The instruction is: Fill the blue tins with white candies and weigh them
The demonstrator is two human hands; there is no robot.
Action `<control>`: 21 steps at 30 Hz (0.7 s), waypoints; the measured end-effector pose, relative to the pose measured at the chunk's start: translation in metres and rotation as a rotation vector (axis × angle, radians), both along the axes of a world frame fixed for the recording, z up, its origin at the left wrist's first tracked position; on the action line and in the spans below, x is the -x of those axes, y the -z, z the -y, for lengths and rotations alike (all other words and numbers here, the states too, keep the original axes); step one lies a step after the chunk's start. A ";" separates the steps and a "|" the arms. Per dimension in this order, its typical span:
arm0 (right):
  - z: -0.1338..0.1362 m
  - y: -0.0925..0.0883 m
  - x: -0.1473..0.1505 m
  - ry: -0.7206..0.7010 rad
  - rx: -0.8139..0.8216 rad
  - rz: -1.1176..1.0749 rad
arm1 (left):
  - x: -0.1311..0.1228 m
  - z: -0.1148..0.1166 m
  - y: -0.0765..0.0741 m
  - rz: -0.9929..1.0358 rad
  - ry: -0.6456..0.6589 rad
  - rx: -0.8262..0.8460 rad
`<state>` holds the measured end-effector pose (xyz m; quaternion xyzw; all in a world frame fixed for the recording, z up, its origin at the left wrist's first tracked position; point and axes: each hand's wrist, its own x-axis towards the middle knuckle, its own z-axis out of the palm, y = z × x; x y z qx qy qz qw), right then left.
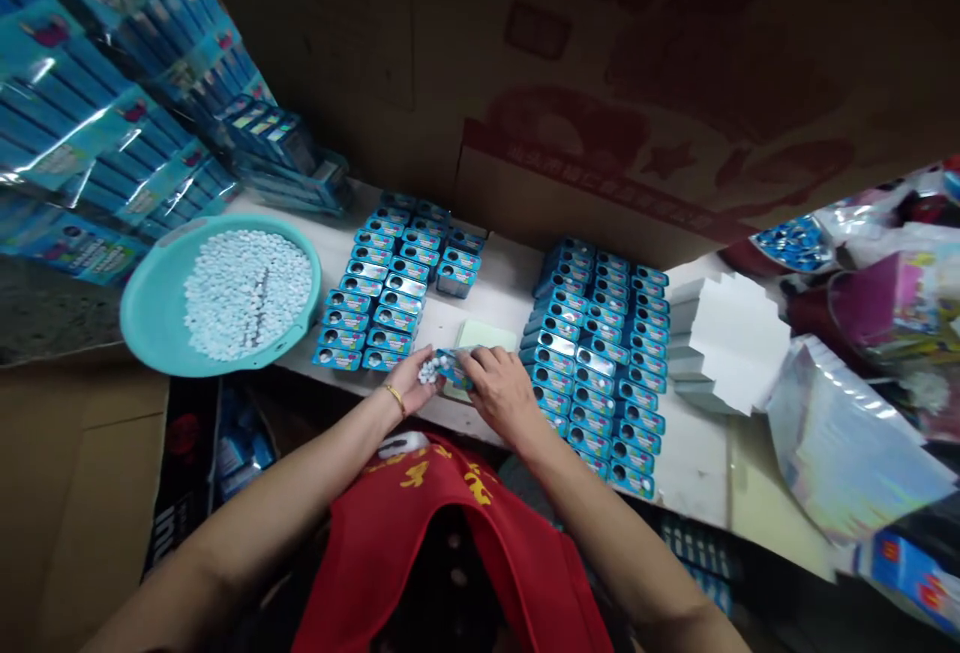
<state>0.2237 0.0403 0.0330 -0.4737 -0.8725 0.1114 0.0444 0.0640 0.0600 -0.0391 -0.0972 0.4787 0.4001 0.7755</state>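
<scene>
My left hand [411, 381] is cupped around a small heap of white tablets [429, 371], close to the front edge of the white table. Right beside it, my right hand [501, 389] grips a small blue box [451, 367], tilted towards the left palm. The fingers partly cover this box. Under and behind the hands lies a pale yellow pad [487, 335]. Blue boxes with round dark spots on top stand in rows on both sides, a left group [375, 283] and a larger right group [592, 363].
A turquoise basin [146, 318] of white tablets [247, 293] stands at the left. Wrapped blue packs [97, 103] are stacked behind it. A large cardboard box [420, 83] walls off the back. White folded cartons [727, 343] and silvery sheets [847, 443] lie at the right.
</scene>
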 end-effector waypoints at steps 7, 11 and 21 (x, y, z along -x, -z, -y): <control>-0.005 0.002 -0.008 0.050 -0.005 0.064 | -0.009 -0.004 -0.001 0.006 0.003 0.004; -0.005 0.017 -0.020 0.186 0.031 -0.173 | -0.001 -0.005 -0.002 0.013 0.036 -0.001; -0.007 0.088 -0.056 0.446 0.152 -0.462 | 0.034 0.022 -0.015 -0.011 0.049 -0.001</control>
